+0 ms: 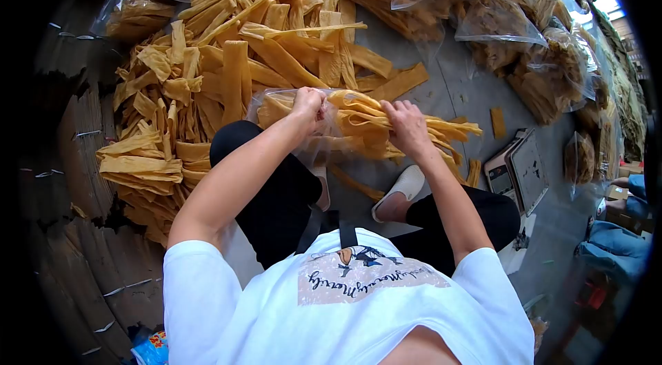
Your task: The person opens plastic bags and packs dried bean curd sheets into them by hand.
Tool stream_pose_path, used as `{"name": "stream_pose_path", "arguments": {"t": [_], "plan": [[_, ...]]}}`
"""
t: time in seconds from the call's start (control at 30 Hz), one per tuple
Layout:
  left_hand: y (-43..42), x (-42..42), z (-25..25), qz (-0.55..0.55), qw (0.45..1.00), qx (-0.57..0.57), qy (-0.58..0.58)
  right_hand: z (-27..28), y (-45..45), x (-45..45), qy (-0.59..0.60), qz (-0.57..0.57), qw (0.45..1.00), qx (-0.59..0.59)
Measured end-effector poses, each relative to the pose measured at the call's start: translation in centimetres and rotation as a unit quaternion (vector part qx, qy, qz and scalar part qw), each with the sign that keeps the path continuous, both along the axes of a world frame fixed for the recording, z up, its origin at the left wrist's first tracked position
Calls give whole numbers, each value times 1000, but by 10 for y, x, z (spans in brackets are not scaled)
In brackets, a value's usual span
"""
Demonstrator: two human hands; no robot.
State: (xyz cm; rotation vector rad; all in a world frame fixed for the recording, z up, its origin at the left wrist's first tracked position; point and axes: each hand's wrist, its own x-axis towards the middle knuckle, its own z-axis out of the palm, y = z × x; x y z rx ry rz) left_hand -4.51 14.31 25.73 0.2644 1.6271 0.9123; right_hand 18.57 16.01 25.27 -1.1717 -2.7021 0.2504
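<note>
In front of me, a clear plastic bag (261, 99) lies on its side with a bundle of yellow-brown dried strips (358, 116), like dried bean curd sheets, partly inside it. My left hand (309, 106) is closed on the bag's mouth, above the bundle. Farther right, my right hand (408, 129) grips the part of the bundle outside the bag, its fingers over the top; the thumb is mostly hidden. The strips' loose ends fan out to the right, past that hand. A large heap of similar strips (276, 27) spreads ahead and to the left.
Several filled clear bags (500, 23) are piled at the back right. A scale (517, 168) sits on the grey floor near my right knee. Single strips (497, 122) lie scattered. Stacked flat cardboard (89, 151) lines the left, and blue cloth (610, 251) is at the far right.
</note>
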Motion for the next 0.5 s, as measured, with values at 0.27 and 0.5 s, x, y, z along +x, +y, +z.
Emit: {"name": "stream_pose_path", "arguments": {"t": [0.27,0.5], "plan": [[-36,51,17,-277,888,300,210,-39,-29,-51,-109,48,989,92],[-45,53,17,-320,860,279,283,-101,-26,-91,163,105,979,-60]]}}
